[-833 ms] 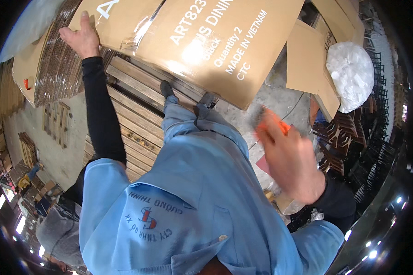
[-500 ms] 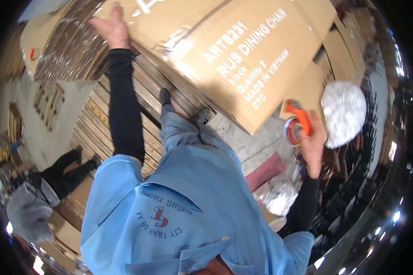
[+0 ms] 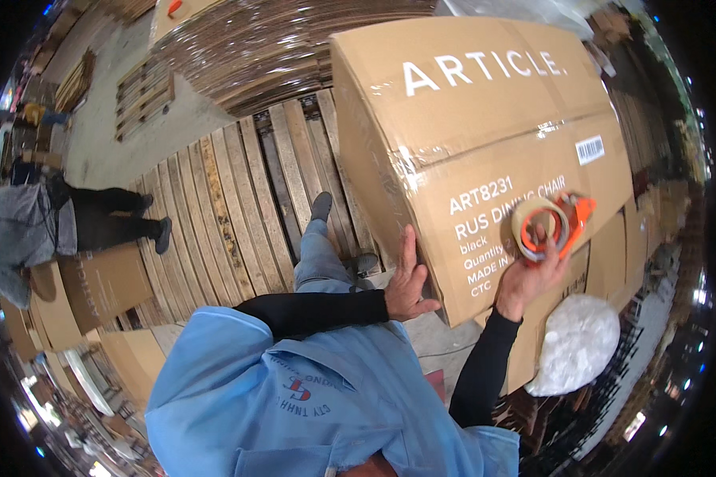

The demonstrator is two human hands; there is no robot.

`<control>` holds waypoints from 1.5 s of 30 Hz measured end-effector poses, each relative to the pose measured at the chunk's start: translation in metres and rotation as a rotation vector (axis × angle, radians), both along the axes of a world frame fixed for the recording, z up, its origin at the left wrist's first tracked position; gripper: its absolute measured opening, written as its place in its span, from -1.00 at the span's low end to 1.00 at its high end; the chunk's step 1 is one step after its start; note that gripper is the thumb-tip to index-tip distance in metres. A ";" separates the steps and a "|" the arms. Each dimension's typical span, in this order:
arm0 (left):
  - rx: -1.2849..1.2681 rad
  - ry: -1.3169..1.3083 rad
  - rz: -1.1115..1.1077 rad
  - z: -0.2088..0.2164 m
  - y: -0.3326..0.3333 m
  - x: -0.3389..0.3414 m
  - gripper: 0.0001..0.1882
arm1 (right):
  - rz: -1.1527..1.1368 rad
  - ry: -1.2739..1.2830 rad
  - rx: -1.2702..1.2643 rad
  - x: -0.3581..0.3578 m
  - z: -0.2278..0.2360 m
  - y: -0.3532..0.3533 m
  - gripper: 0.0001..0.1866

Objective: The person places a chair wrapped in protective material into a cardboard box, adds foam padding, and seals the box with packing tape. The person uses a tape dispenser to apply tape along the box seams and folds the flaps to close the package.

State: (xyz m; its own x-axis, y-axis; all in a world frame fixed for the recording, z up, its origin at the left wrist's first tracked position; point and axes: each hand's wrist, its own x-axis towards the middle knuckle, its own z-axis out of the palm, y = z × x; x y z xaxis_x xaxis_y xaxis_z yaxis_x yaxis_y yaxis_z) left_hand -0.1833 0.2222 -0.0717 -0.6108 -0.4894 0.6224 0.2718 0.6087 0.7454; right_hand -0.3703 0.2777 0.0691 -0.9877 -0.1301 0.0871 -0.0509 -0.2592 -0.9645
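Note:
A large brown cardboard carton with white print fills the upper right, with glossy clear tape on its left edge. My left hand, fingers spread, rests against the carton's near left side by the lower corner. In my right hand is an orange tape dispenser carrying a roll of tape. It is over the printed face of the carton; whether it touches the cardboard I cannot tell. A small white barcode label sits beyond it.
Wooden slat pallets lie to the left of the carton. Behind them stands a wrapped stack of flat cardboard. A round white plastic-wrapped bundle lies at the right. Another person bends over cartons at far left.
My left hand has come off the carton's far left part to its near side. The tape dispenser in my right hand has moved from beside the carton to over it. The view has turned.

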 end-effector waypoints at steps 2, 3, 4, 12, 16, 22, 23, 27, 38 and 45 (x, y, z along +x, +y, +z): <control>0.217 -0.046 0.075 0.022 -0.031 -0.004 0.07 | -0.027 -0.006 -0.069 -0.003 -0.002 0.011 -0.46; 0.324 -0.072 0.106 0.036 -0.056 -0.010 0.06 | -0.042 0.006 -0.096 -0.003 -0.005 0.011 -0.46; 0.345 -0.054 0.212 0.049 -0.092 -0.023 0.05 | -0.065 0.016 -0.116 0.001 -0.005 0.015 -0.46; 0.758 -0.213 0.329 0.075 -0.393 -0.092 -0.33 | -0.296 0.289 0.108 0.140 0.006 0.029 -0.14; 1.024 -0.311 -0.028 0.046 -0.437 -0.084 -0.36 | -0.546 0.120 -0.036 0.163 -0.026 0.013 -0.28; 1.093 -0.744 -0.365 0.089 -0.452 -0.084 -0.04 | -0.748 -0.051 -0.324 0.162 -0.043 0.019 -0.43; 1.078 -0.795 -0.374 0.091 -0.459 -0.084 -0.04 | -0.793 -0.115 -0.363 0.160 -0.037 0.014 -0.42; 1.014 -0.787 -0.655 0.071 -0.477 -0.110 -0.06 | -0.845 -0.289 -0.480 0.153 -0.035 0.025 -0.39; 0.288 -0.574 0.379 -0.125 -0.399 0.004 -0.63 | -0.359 0.073 -0.384 0.064 0.025 0.016 -0.38; 0.449 -1.304 0.593 -0.263 -0.257 0.406 -0.67 | 0.381 -0.097 -0.435 0.048 0.042 -0.153 -0.47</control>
State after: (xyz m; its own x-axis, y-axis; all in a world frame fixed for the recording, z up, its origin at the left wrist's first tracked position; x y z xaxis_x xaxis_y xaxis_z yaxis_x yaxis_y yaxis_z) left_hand 0.2226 -0.0350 -0.3349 -0.2531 -0.8552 -0.4523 -0.9094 0.0508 0.4129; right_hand -0.3221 0.1251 0.1108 -0.8844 -0.4501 0.1233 0.2070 -0.6152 -0.7607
